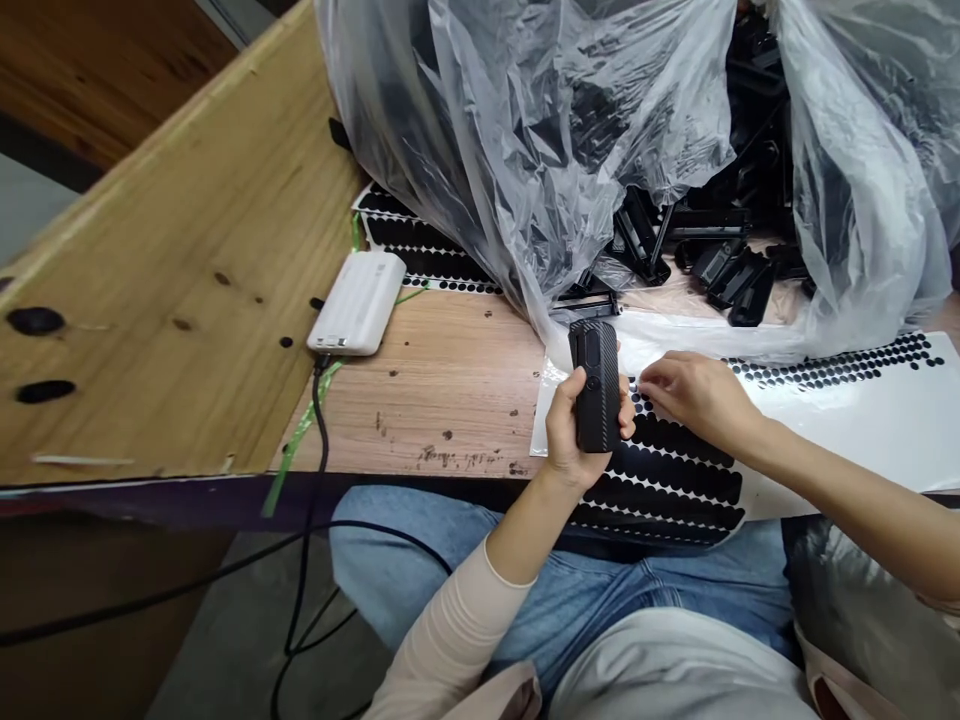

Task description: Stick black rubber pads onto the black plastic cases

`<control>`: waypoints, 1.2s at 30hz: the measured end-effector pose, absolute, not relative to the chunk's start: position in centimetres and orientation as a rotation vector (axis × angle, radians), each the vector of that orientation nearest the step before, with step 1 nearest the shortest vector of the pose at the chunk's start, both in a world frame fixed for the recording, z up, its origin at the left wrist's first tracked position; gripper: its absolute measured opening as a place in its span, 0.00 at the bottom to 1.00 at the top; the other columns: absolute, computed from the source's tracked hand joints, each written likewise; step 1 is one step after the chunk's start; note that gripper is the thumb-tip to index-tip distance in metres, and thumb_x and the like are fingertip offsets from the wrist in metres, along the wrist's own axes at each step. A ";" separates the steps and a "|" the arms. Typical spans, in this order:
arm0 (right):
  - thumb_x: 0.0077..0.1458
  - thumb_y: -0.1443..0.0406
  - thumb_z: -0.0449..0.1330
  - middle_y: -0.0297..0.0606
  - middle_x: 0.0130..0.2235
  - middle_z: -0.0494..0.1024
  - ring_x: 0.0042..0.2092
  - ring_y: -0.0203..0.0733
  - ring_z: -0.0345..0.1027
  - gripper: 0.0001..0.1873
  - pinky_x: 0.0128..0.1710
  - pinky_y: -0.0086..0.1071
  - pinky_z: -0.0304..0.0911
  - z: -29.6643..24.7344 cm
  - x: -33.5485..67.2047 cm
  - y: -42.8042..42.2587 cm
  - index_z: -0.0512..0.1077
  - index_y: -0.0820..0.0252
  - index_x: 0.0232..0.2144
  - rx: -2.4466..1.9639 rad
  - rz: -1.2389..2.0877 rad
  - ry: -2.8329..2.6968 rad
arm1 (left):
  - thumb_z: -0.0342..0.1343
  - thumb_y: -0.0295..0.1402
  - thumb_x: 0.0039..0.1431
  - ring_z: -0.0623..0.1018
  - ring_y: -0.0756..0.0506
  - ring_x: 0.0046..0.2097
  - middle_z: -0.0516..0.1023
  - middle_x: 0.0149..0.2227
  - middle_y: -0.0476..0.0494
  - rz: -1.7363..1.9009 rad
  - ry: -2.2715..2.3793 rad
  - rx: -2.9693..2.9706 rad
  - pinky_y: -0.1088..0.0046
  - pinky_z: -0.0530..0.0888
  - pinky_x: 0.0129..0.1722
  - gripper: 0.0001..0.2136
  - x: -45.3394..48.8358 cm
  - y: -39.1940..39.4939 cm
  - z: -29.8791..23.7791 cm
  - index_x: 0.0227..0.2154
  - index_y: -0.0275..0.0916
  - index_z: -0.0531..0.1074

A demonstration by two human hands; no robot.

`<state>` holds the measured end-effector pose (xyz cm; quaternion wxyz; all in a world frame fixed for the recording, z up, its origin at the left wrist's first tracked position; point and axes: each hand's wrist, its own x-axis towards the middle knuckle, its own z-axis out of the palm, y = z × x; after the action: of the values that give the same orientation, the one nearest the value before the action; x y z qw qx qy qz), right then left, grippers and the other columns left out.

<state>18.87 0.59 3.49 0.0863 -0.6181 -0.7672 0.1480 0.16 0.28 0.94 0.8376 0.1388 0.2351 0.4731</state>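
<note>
My left hand (571,430) is wrapped round a black textured plastic case (595,383), held upright above the table's front edge. To its right, my right hand (694,392) rests on a white sheet (847,410) covered with rows of black round stickers (660,470). Its fingertips are pinched together at the sheet's top row of dots. Whether a sticker is between them is too small to tell.
A large clear plastic bag (525,130) of several black plastic parts (720,260) fills the back of the wooden table (442,390). A white power bank (358,302) with a black cable (319,470) lies at left. More sticker sheets (420,255) lie under the bag. A wooden board (172,290) slopes at left.
</note>
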 end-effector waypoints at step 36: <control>0.46 0.53 0.83 0.32 0.28 0.82 0.29 0.35 0.77 0.17 0.34 0.28 0.73 7.8 18.1 -0.1 0.84 0.56 0.30 -1.390 1.666 -1.144 | 0.67 0.58 0.58 0.82 0.45 0.29 0.81 0.30 0.45 0.970 0.652 0.547 0.72 0.79 0.27 0.28 1.4 -0.9 -0.2 0.45 0.36 0.72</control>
<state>18.12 -0.06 7.77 0.3380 -0.5333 -0.4389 0.6393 1.36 -0.89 -0.18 0.7989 0.2551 0.3040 0.4519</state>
